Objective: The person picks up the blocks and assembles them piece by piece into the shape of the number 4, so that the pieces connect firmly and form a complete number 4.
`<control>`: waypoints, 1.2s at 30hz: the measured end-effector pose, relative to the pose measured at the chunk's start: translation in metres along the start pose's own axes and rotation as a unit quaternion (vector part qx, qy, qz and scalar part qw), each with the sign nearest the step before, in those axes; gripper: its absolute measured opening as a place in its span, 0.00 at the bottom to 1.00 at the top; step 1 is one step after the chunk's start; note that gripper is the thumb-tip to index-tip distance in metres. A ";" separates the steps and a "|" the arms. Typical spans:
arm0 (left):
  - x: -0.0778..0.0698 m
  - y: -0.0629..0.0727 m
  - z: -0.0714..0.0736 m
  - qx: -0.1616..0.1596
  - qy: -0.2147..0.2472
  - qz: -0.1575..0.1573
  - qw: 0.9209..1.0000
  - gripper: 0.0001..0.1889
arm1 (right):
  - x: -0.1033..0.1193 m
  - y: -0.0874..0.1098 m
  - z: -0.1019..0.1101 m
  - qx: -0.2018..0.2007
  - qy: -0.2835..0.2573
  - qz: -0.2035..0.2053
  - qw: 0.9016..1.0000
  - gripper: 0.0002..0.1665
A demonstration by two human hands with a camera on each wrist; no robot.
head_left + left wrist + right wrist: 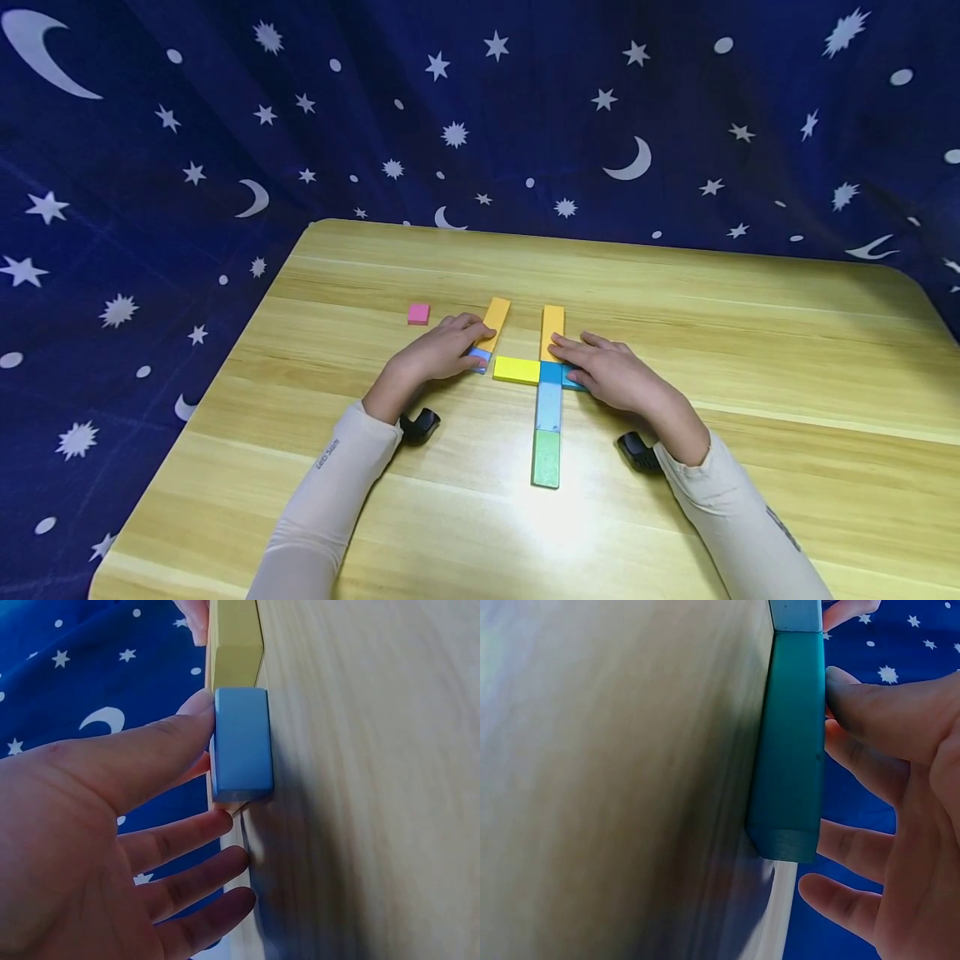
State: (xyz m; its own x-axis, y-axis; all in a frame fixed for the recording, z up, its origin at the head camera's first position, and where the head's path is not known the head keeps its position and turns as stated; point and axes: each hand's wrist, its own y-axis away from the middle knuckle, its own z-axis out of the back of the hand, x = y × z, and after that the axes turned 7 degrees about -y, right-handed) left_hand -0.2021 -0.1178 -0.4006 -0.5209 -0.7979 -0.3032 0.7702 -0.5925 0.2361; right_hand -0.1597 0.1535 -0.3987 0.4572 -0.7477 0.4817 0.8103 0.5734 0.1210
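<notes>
My left hand [448, 343] rests over a small blue block [481, 356] and an orange block [497, 317] lying end to end. Its thumb touches the blue block [242, 742], and a fingertip lies on the orange one. My right hand [611, 371] lies partly over a teal block [573, 382], its thumb on the upper face and its index fingertip at another orange block [552, 323]. These two join a flat cross with a dark blue block [551, 372] at the centre, a yellow block [516, 370] left, and light blue [549, 406] and green [546, 459] blocks below.
A pink square block [418, 314] lies apart, left of the left hand. Black wrist cameras [420, 427] hang beneath both wrists, close over the wooden table [450, 517]. A dark blue curtain [510, 100] with stars and moons stands behind the table's back edge.
</notes>
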 end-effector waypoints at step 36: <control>0.005 -0.001 -0.002 -0.009 0.007 -0.004 1.000 0.25 | -0.001 -0.001 -0.001 0.003 -0.003 -0.003 1.000 0.27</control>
State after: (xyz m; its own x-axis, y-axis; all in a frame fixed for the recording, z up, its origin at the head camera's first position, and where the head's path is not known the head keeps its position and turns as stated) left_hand -0.2049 -0.1207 -0.4041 -0.5221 -0.7914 -0.3180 0.7722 -0.5970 0.2177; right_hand -0.1605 0.1531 -0.4003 0.4506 -0.7493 0.4854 0.8105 0.5712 0.1294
